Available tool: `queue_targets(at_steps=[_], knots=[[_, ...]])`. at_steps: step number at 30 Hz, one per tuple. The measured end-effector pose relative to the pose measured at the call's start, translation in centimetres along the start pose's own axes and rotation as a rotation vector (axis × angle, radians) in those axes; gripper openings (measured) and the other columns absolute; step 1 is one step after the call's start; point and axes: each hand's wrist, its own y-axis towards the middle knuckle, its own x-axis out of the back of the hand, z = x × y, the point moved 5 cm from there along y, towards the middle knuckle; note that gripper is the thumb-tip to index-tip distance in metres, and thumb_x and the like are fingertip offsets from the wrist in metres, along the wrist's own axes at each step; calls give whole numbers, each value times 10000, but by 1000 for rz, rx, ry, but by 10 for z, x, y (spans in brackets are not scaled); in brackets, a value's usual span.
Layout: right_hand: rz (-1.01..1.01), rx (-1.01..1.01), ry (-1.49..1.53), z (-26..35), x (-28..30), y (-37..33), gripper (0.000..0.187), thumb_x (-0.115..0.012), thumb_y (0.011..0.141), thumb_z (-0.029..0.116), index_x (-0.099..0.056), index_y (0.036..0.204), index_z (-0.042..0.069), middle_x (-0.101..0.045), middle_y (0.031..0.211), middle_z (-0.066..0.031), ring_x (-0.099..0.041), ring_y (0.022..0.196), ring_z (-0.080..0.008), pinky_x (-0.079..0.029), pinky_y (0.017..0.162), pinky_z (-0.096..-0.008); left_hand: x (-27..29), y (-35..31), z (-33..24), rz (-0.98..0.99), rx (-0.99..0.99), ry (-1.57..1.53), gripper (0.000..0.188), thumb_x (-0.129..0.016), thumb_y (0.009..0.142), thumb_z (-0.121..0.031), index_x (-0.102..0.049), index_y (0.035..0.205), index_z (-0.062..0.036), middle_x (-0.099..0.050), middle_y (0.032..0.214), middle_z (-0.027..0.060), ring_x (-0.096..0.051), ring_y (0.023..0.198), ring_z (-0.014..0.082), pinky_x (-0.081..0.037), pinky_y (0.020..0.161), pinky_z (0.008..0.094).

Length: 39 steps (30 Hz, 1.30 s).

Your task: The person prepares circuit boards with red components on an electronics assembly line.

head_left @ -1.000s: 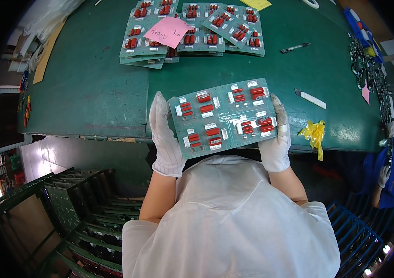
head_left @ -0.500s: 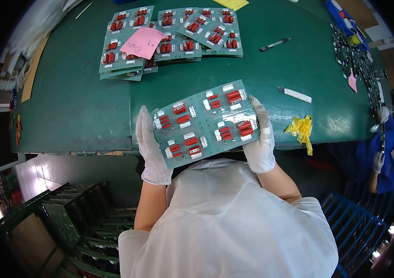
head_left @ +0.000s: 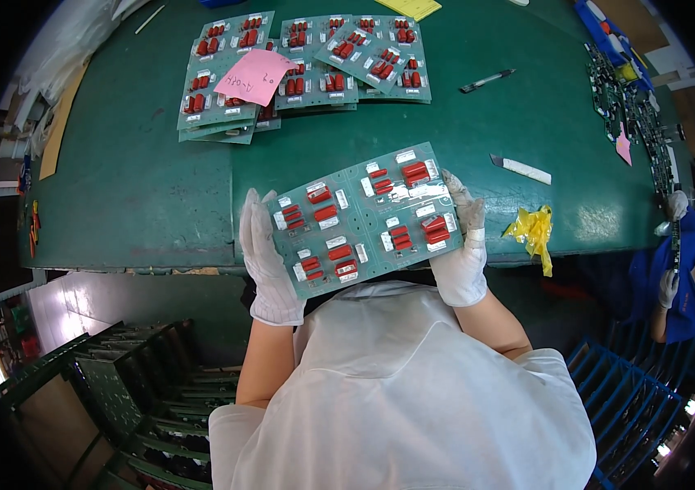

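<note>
A light green circuit board [head_left: 360, 219] with red and white components is held between my two gloved hands, above the near edge of the green table. It tilts, its right end farther from me. My left hand [head_left: 267, 265], in a white glove, grips its left edge; the fingers there are partly hidden behind the board. On the right edge, my right hand [head_left: 463, 249], also gloved in white, holds it with the thumb side along the border. Farther off lie stacks of similar circuit boards [head_left: 315, 96], with a pink paper note [head_left: 254, 76] on the left stack.
On the green table [head_left: 151, 163] to the right lie a pen [head_left: 487, 81], a white-handled cutter knife [head_left: 521, 169] and a crumpled yellow plastic piece [head_left: 532, 235]. Dark circuit boards [head_left: 632, 114] line the right side. A co-worker in blue [head_left: 686, 278] sits at far right. Racks flank me below.
The board stays in both hands and shifts very slightly, with a small change in its tilt. My left fingers have spread a little. The rest of the table looks the same.
</note>
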Motion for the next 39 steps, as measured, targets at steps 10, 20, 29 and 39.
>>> queue_targets(at_steps=[10, 20, 29, 39], knots=[[23, -26, 84, -2, 0, -3, 686, -285, 900, 585, -354, 1324, 50, -427, 1300, -72, -397, 1208, -180, -302, 1034, -364, 2, 0, 11, 44, 30, -37, 587, -537, 859, -58, -248, 1370, -55, -291, 1355, 103, -412, 1216, 247, -473, 921, 350], [13, -18, 19, -3, 0, -2, 707, -319, 846, 660, -390, 1294, 117, -426, 1300, -63, -384, 1219, -213, -296, 1033, -403, 12, 10, -2, 34, -115, 253, 611, -553, 844, -60, -247, 1373, -66, -316, 1367, 126, -381, 1241, 261, -400, 988, 343], [84, 50, -173, -1, 4, 0, 842, -249, 815, 720, -315, 1366, 87, -365, 1367, -77, -346, 1252, -217, -235, 1064, -391, 19, 22, -6, -33, -169, 278, 421, -609, 761, -50, -461, 1154, -66, -476, 1230, 150, -471, 1155, 335, -369, 975, 450], [178, -75, 15, 22, -2, 4, 940, -292, 791, 743, -379, 1301, -41, -473, 1253, -132, -468, 1139, -191, -279, 1024, -315, 21, 24, -23, 108, -501, 260, 347, -682, 691, -101, -564, 1011, -160, -564, 1135, 103, -536, 1089, 317, -389, 929, 490]])
